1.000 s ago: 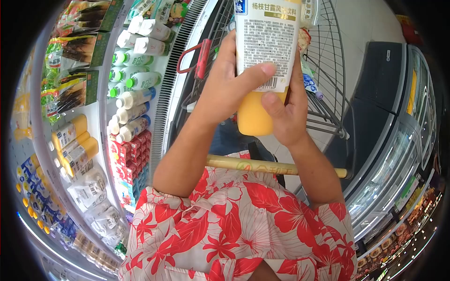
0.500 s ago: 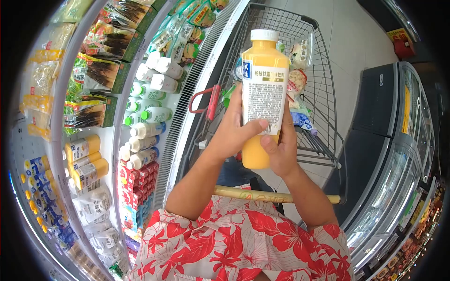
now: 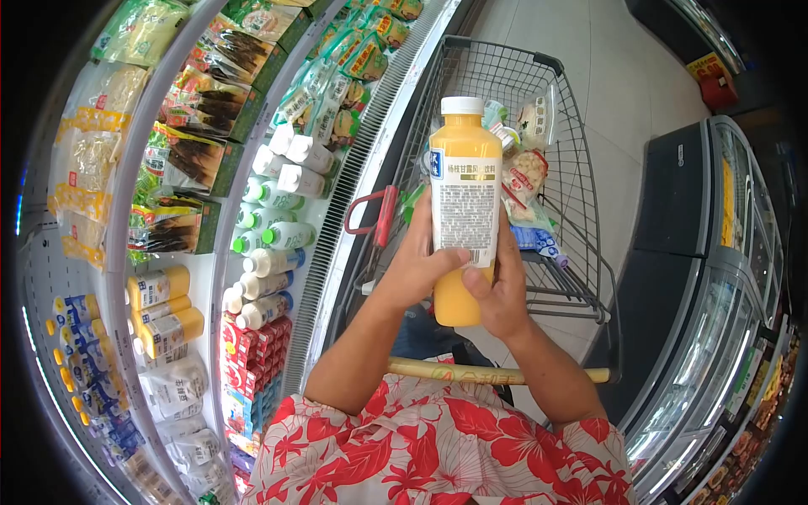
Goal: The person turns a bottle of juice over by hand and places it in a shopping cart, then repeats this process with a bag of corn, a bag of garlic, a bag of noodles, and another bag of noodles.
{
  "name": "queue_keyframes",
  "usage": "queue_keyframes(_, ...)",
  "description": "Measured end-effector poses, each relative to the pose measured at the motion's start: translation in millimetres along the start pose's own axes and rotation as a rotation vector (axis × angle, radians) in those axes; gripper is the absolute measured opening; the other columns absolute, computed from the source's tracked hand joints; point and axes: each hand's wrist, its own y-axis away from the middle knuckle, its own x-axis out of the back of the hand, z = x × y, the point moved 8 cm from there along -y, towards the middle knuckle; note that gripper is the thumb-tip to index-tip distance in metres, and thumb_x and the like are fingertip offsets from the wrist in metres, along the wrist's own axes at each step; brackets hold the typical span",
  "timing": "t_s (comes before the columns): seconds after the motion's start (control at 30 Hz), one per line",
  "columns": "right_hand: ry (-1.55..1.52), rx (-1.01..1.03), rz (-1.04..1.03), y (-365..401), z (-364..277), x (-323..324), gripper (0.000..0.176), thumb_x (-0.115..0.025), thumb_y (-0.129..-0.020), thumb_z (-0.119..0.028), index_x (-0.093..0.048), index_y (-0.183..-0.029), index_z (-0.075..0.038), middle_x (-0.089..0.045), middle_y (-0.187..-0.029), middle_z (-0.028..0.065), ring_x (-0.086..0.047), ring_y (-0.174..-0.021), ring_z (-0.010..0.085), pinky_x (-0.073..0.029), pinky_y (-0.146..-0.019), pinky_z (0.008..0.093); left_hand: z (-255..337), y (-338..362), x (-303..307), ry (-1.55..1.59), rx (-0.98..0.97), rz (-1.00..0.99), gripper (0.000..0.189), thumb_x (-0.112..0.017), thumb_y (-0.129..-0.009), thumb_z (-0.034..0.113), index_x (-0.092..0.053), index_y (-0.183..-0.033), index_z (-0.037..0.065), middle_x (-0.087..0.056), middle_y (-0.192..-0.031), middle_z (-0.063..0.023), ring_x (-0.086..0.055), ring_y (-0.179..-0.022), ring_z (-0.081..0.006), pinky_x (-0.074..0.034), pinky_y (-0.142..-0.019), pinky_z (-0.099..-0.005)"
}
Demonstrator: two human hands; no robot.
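Note:
An upright yellow drink bottle with a white cap and a printed white label is held in front of my chest. My left hand wraps its left side, with the thumb across the lower label. On the bottle's right side my right hand grips it, thumb on the front near the label's bottom edge. Behind the bottle stands a wire shopping cart with bagged goods in it, among them a red-and-white packet and a blue packet.
The cart's handle crosses close to my body. At the left, refrigerated shelves hold white bottles, yellow bottles and packaged food. Dark freezer cases line the right side beyond the tiled floor.
The bottle and both hands sit a little lower and further left in view. Shelves and cart have shifted downward in the picture. Both hands keep their hold.

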Motion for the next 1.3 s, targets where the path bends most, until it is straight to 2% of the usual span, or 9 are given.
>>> queue_keyframes(0.3, -0.033, -0.022, 0.007, 0, 2, 1, 0.081, -0.062, -0.086, -0.033, -0.021, -0.143, 0.008, -0.047, -0.123, 0.0222, -0.048, -0.11, 0.0292, -0.037, -0.097, 0.0379, -10, -2, 0, 0.043, 0.028, 0.005, 0.087, -0.06, -0.068, 0.009, -0.019, -0.144, 0.0, -0.042, -0.129, -0.0131, -0.044, -0.119, -0.0209, -0.035, -0.102, -0.0352)
queue_keyframes(0.37, -0.049, -0.048, 0.013, 0, 2, 1, 0.081, -0.062, -0.086, -0.033, -0.021, -0.143, 0.008, -0.047, -0.123, 0.0221, -0.048, -0.11, 0.0291, -0.038, -0.097, 0.038, -6, -3, 2, -0.013, -0.025, 0.074, 0.077, -0.058, -0.066, 0.015, -0.031, -0.137, -0.002, -0.05, -0.125, -0.0152, -0.053, -0.115, -0.0241, -0.044, -0.098, -0.0357)
queue_keyframes(0.6, -0.048, -0.027, 0.015, 0, 2, 1, 0.082, -0.063, -0.086, -0.032, -0.021, -0.143, 0.008, -0.047, -0.123, 0.0217, -0.049, -0.11, 0.0289, -0.038, -0.096, 0.038, -1, -2, 1, 0.002, -0.033, 0.1, 0.08, -0.058, -0.065, 0.014, -0.029, -0.138, -0.001, -0.049, -0.127, -0.016, -0.053, -0.116, -0.0248, -0.044, -0.099, -0.0366)
queue_keyframes(0.67, -0.077, -0.057, 0.014, 1, 4, 1, 0.082, -0.063, -0.086, -0.032, -0.021, -0.143, 0.008, -0.047, -0.122, 0.0212, -0.049, -0.109, 0.0285, -0.038, -0.096, 0.0375, -3, -2, -2, 0.058, 0.021, 0.042, 0.085, -0.059, -0.068, 0.007, -0.021, -0.144, 0.0, -0.043, -0.129, -0.0136, -0.045, -0.119, -0.0208, -0.036, -0.102, -0.0352)
queue_keyframes(1.3, -0.066, -0.05, 0.016, 0, 3, 1, 0.082, -0.063, -0.086, -0.033, -0.021, -0.143, 0.007, -0.048, -0.122, 0.0202, -0.048, -0.108, 0.0279, -0.038, -0.096, 0.0376, -1, -3, -4, 0.11, 0.006, 0.043, 0.081, -0.057, -0.069, 0.005, -0.023, -0.142, 0.0, -0.046, -0.127, -0.0133, -0.048, -0.117, -0.0202, -0.038, -0.101, -0.0341)
